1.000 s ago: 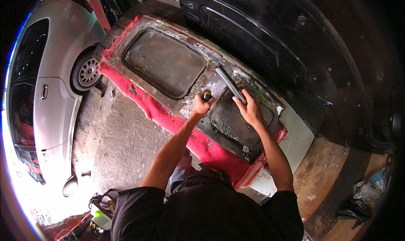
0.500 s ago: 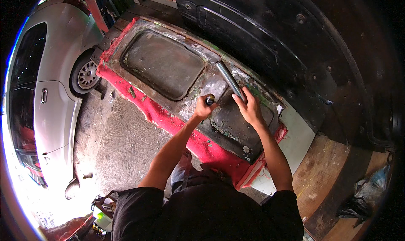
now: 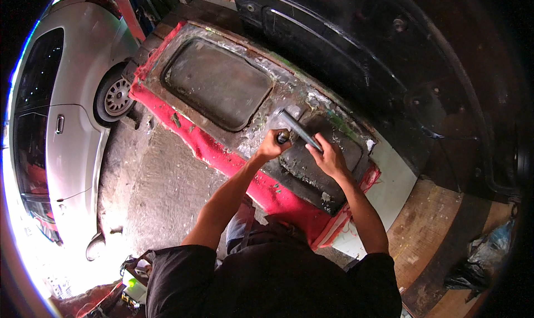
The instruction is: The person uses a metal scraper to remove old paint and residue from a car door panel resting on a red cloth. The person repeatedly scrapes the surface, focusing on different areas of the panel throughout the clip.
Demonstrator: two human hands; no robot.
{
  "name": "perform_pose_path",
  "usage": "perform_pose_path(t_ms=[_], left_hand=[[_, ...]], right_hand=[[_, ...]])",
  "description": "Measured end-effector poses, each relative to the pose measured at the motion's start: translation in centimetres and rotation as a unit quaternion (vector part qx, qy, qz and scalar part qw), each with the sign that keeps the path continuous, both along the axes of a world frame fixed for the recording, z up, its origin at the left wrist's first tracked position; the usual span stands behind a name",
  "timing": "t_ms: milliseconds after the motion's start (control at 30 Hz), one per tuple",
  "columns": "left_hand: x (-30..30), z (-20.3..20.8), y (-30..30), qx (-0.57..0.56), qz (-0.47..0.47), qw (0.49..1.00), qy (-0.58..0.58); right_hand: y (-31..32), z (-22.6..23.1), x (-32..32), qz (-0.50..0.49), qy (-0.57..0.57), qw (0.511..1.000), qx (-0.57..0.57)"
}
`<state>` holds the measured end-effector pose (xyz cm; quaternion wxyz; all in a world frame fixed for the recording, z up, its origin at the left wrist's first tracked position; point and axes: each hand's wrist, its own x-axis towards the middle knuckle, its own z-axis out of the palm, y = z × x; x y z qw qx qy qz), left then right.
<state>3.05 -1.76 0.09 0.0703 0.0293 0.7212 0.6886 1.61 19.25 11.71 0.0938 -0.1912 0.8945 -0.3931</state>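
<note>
Looking stiff and probably heavy, the bar (image 3: 299,130) over the panel (image 3: 219,81) suits end-holding: right hand (image 3: 328,158) grips there; left hand (image 3: 270,147) grips a handle (image 3: 283,136).

The left hand (image 3: 272,146) is wrapping round a short dark rod with a rounded end (image 3: 283,135) and is hiding everything below that end. The right hand (image 3: 329,158) is covering the near end of a grey cylindrical metal bar (image 3: 300,130). A weathered dark metal panel with two rounded recesses (image 3: 217,80) is concealing the middle of a pinkish-red cloth (image 3: 275,193). The person's black-shirted torso (image 3: 278,276) is running off the lower edge and blocking most of the legs. A silver car (image 3: 78,56) is losing its lower part to glare. A large black curved metal sheet (image 3: 356,45) is extending past the top edge. A crumpled dark plastic bag (image 3: 473,270) is obscuring any contents.
</note>
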Motion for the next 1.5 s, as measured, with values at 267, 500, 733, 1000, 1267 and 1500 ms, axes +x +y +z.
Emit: perform_pose_path(t_ms=[267, 500, 733, 1000, 1267, 1500], left_hand=[[-0.2, 0.9, 0.4, 0.049, 0.005, 0.999, 0.001], [0.2, 1.2, -0.6, -0.018, -0.003, 1.0, -0.015], [0.4, 1.0, -0.3, 0.045, 0.039, 0.997, -0.047], [0.3, 0.8, -0.7, 0.001, 0.042, 0.999, -0.001], [0.0, 0.3, -0.6, -0.054, 0.042, 0.997, 0.045], [0.3, 0.8, -0.4, -0.031, 0.016, 0.999, -0.004]], right_hand=[[-0.3, -0.2, 0.7, -0.05, 0.053, 0.997, -0.018], [-0.1, 1.4, -0.3, -0.157, 0.038, 0.984, -0.076], [-0.1, -1.9, 2.3, -0.004, 0.023, 0.998, 0.056], [0.3, 0.6, 0.7, -0.146, -0.012, 0.988, -0.057], [-0.9, -0.2, 1.8, -0.135, -0.008, 0.986, -0.093], [0.1, -2.2, 1.8, -0.062, 0.032, 0.998, -0.002]])
